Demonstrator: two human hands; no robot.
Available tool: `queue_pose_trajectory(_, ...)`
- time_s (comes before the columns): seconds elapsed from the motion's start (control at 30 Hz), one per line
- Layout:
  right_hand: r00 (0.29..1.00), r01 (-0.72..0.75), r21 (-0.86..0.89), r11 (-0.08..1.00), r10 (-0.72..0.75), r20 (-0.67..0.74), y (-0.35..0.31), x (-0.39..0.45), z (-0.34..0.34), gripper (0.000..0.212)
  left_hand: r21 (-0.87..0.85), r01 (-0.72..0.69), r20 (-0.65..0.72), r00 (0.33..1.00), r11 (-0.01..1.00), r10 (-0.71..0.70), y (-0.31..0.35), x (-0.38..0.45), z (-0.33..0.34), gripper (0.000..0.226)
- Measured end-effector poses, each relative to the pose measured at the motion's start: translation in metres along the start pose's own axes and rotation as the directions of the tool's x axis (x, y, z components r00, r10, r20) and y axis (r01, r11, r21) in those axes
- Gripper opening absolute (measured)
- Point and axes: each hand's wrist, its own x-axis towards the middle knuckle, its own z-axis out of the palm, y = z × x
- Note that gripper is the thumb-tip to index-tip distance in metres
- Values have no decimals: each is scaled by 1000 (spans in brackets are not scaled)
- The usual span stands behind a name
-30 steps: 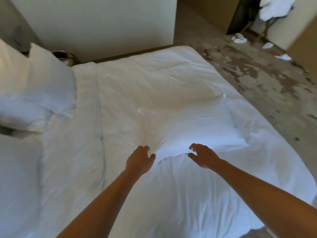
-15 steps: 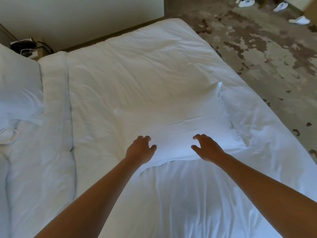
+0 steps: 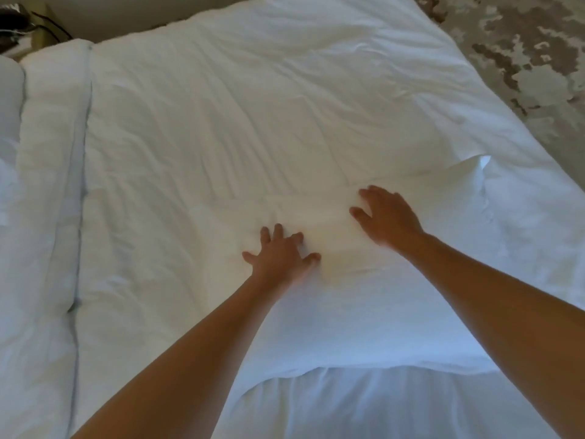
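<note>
Both our palms lie on the pillow (image 3: 364, 312), which rests flat on the duvet (image 3: 253, 106) with its long axis running across us. Each grip is open, with fingers spread and pressing, nothing pinched: the left hand (image 3: 280, 256) toward the pillow's middle, the right hand (image 3: 387, 218) closer to its far right corner. The pillow's far edge lies just beyond our fingertips — so we judge the right hand the nearer one for any smoothing or pull there.

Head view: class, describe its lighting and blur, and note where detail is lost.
Head view: right hand smeared by motion blur, left hand sharper; head view: soft light washes the far edge of the white pillow into the duvet; head view: the pillow's near end lies in bluish shade.
</note>
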Motion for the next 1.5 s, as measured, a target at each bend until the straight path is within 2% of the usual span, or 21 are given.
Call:
queue_pose_trajectory(0.13, 999, 26, -152, 988, -30, -27, -5, 57, 25, 61, 23, -27, -61, 998, 999, 28, -16, 19, 35, 70)
queue_pose_trajectory(0.27, 999, 25, -174, 984, -31, -29, -2, 83, 46, 80, 22, -39, -93, 995, 999, 41, -21, 25, 45, 70)
queue_pose_trajectory(0.47, 997, -13, -191, 981, 27, 69, -1, 77, 54, 105, 23, -42, -79, 996, 999, 44, -25, 10, 44, 68)
queue_pose_trajectory(0.6, 987, -55, -235, 970, 90, 137, -15, 52, 43, 111, 57, -44, -51, 998, 997, 47, -27, -14, 51, 71)
queue_pose_trajectory(0.7, 988, -55, -239, 969, 88, 129, -27, 21, 30, 109, 107, -45, -17, 999, 993, 47, -30, -38, 55, 73)
queue_pose_trajectory(0.9, 997, -68, -173, 983, 71, 11, -36, -69, -2, 95, 217, -69, 104, 993, 974, 47, -26, -103, 42, 78)
queue_pose_trajectory(0.97, 997, -63, -150, 987, 57, -46, -37, -100, -13, 92, 226, -99, 34, 995, 969, 93, -23, -125, 31, 77)
queue_pose_trajectory(1.1, 988, -64, -60, 996, 54, -147, -38, -169, -26, 85, 177, -179, -273, 936, 968, 223, -19, -163, 4, 97)
queue_pose_trajectory(1.17, 980, -69, -12, 998, 65, -190, -37, -208, -29, 81, 203, -197, -318, 913, 959, 255, -20, -178, -7, 100)
queue_pose_trajectory(1.23, 972, -80, 28, 996, 85, -219, -37, -247, -30, 79, 230, -190, -274, 929, 955, 250, -22, -194, -14, 91)
queue_pose_trajectory(1.33, 961, -79, 99, 992, 102, -255, -39, -309, -27, 73, 251, -244, -218, 929, 937, 300, -27, -228, -10, 59)
queue_pose_trajectory(1.5, 927, -136, -3, 991, 126, -352, -22, -392, -36, 55, 184, -302, -246, 907, 935, 341, -42, -301, 11, 39)
